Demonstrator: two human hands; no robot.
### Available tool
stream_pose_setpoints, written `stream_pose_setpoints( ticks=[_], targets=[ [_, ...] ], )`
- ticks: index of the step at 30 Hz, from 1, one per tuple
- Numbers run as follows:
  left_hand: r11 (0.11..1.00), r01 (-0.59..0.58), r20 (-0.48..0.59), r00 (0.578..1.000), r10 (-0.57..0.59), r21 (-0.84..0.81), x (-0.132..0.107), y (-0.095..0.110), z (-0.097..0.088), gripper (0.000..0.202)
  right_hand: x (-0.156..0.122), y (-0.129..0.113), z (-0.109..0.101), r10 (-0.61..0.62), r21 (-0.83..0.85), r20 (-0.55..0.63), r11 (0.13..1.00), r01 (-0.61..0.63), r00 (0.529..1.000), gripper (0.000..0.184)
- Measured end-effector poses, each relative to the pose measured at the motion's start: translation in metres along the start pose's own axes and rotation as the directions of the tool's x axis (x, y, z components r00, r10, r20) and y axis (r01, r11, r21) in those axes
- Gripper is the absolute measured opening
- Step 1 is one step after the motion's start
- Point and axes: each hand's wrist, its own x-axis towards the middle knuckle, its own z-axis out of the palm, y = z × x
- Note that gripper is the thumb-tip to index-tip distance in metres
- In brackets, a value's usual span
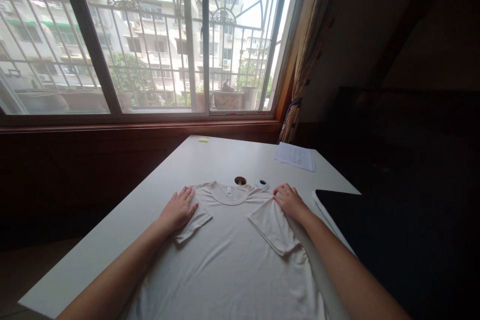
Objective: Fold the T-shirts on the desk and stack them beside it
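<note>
A cream short-sleeved T-shirt (232, 255) lies spread on the white table, its neckline and small label pointing away from me. Both sleeves are turned inward over the body of the shirt. My left hand (180, 210) rests flat on the left shoulder and sleeve, fingers stretched out. At the right shoulder, my right hand (290, 201) has its fingers bent and pinches the shirt's edge. The lower part of the shirt runs out of the bottom of the view.
The white table (123, 225) has a round cable hole (240, 180) with its cover (262, 184) beside it. Papers (295, 156) lie at the far right, a yellow slip (203, 139) at the far edge. A black flat object (360, 230) is on the right. Behind stands a barred window (150, 35).
</note>
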Motion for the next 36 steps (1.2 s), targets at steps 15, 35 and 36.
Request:
stream_pose_setpoints(
  ticks=[15, 35, 36],
  targets=[
    [1.000, -0.006, 0.069, 0.998, 0.005, 0.020, 0.017, 0.003, -0.007, 0.069, -0.061, -0.069, 0.008, -0.164, -0.093, -0.107, 0.984, 0.154, 0.981, 0.035],
    [1.000, -0.021, 0.063, 0.998, 0.021, 0.000, 0.100, 0.015, 0.010, 0.066, 0.009, 0.005, 0.034, 0.098, -0.069, 0.162, 0.994, -0.088, 0.982, 0.065],
    [1.000, -0.023, 0.065, 0.998, 0.023, 0.000, 0.104, 0.015, 0.010, 0.067, 0.012, 0.006, 0.034, 0.108, -0.068, 0.173, 0.993, -0.097, 0.979, 0.066]
  ],
)
